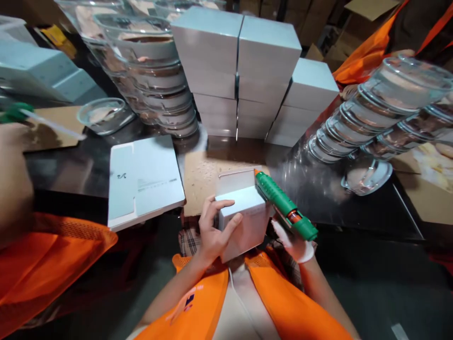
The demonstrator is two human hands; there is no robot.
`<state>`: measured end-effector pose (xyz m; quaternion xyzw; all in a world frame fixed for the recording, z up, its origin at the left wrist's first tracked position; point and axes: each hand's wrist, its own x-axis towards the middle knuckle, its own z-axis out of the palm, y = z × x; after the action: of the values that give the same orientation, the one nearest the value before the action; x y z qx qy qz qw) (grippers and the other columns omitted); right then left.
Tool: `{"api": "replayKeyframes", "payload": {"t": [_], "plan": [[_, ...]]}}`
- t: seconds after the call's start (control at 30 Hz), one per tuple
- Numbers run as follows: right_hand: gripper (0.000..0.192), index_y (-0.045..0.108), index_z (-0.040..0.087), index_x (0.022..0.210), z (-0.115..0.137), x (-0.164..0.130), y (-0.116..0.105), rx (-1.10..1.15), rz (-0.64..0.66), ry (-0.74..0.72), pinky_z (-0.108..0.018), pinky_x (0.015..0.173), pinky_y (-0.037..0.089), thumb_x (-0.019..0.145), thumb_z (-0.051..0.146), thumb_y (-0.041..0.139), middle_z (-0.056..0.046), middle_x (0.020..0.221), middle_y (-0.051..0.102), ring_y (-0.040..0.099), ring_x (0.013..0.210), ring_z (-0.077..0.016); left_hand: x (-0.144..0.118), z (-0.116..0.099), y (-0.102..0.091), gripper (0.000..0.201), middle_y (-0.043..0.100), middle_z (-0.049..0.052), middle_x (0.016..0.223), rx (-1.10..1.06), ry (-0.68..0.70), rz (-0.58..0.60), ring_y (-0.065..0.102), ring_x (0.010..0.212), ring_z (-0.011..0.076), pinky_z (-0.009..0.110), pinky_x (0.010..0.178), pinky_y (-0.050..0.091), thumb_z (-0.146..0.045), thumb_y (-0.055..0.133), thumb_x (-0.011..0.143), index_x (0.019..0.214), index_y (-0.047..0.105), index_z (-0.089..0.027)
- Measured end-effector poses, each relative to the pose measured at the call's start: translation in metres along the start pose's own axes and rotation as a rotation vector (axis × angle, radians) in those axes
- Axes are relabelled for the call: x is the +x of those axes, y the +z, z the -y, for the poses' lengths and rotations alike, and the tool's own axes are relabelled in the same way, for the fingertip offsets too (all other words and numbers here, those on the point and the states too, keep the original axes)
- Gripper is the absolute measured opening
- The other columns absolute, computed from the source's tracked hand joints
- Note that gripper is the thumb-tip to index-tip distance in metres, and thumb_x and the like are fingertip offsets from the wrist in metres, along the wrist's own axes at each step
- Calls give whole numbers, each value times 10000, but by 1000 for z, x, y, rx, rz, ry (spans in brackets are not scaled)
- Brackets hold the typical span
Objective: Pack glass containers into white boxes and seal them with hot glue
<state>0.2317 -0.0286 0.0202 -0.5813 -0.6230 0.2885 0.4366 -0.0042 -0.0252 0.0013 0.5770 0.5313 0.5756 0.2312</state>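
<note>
A small white carton [246, 226] stands in front of my body with its top flap [236, 183] raised at the far side. My left hand [215, 226] grips the carton's left side, fingertips and thumb pressed on its top and near face. In my gloved right hand [292, 243] is a green hot glue gun [283, 198], tilted, its orange nozzle at the flap's right end. Part of the right hand is hidden behind the gun. A piece of brown cardboard [196, 184] lies on the table under the carton's far side.
Flat white cartons [148, 174] are stacked at left. Closed white boxes [212, 56] stand at the back. Clear round containers are piled at left [159, 80] and right [354, 113]; a loose one [368, 177] lies nearer. At far left a co-worker's blurred arm [14, 179] reaches in.
</note>
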Motion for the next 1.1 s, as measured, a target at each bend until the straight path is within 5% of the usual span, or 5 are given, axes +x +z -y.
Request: {"api": "replayKeyframes", "payload": {"t": [0.4,0.57,0.7,0.9,1.1], "plan": [[533,764,153,822,-39,89,7,394,180,768,-331,511,534,912,638,560,-106,589,709,643,511,-219,4,0,-10,334,655,56,995,-166,-203,-28,645,939,227,313,801,511,-524,785,851,986,766,-219],[320,695,207,623,-25,100,-23,28,50,558,-308,632,551,817,459,739,-45,539,645,707,677,-237,5,2,-12,307,643,44,1022,-222,-151,-53,644,877,200,290,726,495,-497,816,843,992,775,-232],[472,809,223,1073,13,96,-12,213,133,413,-325,826,591,749,566,800,-55,982,811,747,977,-244,5,4,-6,324,664,48,1048,-275,-168,-13,663,940,217,310,794,522,-509,838,816,979,777,-235],[459,808,216,981,24,96,23,561,272,393,-374,894,612,631,477,950,-38,978,820,762,959,-254,4,12,11,436,712,104,1125,-330,-192,-49,664,1228,325,433,1029,525,-586,855,766,954,706,-222],[746,841,273,1144,13,86,-4,430,541,-126,-473,1180,487,816,901,608,-105,1534,632,579,1442,-326,15,21,11,581,692,53,1131,-599,-149,-58,747,1119,273,449,983,590,-512,835,844,1290,505,-339]]}}
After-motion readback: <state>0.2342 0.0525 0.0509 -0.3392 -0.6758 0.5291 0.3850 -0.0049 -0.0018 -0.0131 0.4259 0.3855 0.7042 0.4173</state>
